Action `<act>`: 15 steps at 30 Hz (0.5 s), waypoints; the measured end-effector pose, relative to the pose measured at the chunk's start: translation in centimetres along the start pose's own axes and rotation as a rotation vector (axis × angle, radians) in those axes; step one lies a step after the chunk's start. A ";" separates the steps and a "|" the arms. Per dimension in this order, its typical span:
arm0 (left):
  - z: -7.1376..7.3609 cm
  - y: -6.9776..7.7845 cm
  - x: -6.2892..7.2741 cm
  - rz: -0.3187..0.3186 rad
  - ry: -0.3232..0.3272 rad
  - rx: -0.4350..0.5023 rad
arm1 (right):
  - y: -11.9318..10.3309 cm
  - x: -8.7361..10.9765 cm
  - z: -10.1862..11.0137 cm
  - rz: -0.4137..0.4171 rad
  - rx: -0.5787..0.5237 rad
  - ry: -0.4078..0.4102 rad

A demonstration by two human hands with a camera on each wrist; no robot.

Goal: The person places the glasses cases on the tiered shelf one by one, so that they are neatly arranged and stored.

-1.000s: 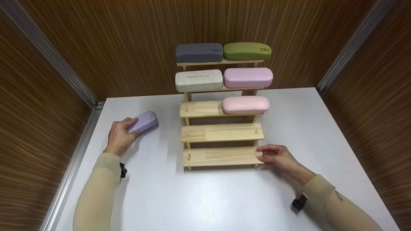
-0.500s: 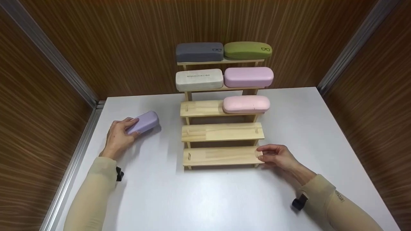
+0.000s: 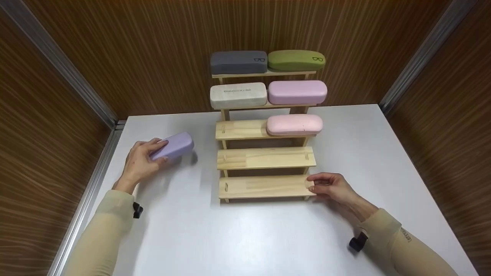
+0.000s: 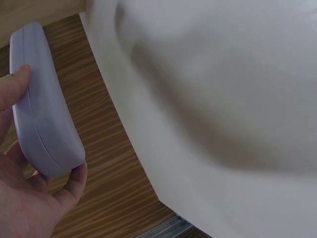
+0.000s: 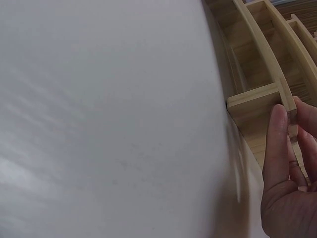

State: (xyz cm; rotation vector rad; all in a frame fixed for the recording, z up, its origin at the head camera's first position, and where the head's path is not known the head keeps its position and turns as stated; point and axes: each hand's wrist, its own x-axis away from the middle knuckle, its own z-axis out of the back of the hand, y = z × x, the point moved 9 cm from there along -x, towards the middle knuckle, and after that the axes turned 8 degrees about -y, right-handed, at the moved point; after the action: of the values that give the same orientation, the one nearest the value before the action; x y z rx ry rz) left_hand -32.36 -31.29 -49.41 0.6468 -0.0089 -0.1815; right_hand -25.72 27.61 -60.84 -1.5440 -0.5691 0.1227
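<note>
My left hand [image 3: 140, 163] grips a lavender glasses case [image 3: 175, 145] left of a stepped wooden rack [image 3: 266, 186]. In the left wrist view the lavender case [image 4: 45, 106] is lifted off the table, its seam line showing between thumb and fingers. At the rack's lowest step, my right hand [image 3: 335, 189] pinches the right end of the board. From the right wrist, thumb and fingers of the right hand [image 5: 292, 173] sit on either side of that board end [image 5: 283, 91].
Higher steps bear a grey-blue case [image 3: 238, 62], a green case [image 3: 296, 60], a white case [image 3: 238, 95], a mauve case [image 3: 297, 92] and a pink case [image 3: 294, 125]. The white table [image 3: 245, 234] is bounded by wood-grain walls [image 3: 165, 46].
My left hand has raised the lavender case from the table and shifted it slightly right, its shadow now apart from it. The right hand holds still on the rack.
</note>
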 end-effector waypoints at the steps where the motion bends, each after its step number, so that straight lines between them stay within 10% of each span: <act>1: 0.1 0.3 0.0 -0.008 0.001 0.002 | 0.0 0.0 0.0 -0.003 -0.002 -0.002; 15: 1.5 4.6 -0.3 -0.102 -0.009 0.026 | -0.2 0.1 -0.1 0.010 0.014 -0.019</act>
State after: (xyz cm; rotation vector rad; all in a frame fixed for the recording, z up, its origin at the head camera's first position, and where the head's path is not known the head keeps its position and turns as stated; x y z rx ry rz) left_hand -31.99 -28.53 -45.44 0.6726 0.0133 -0.2830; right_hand -25.66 27.50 -60.62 -1.5335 -0.5749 0.1487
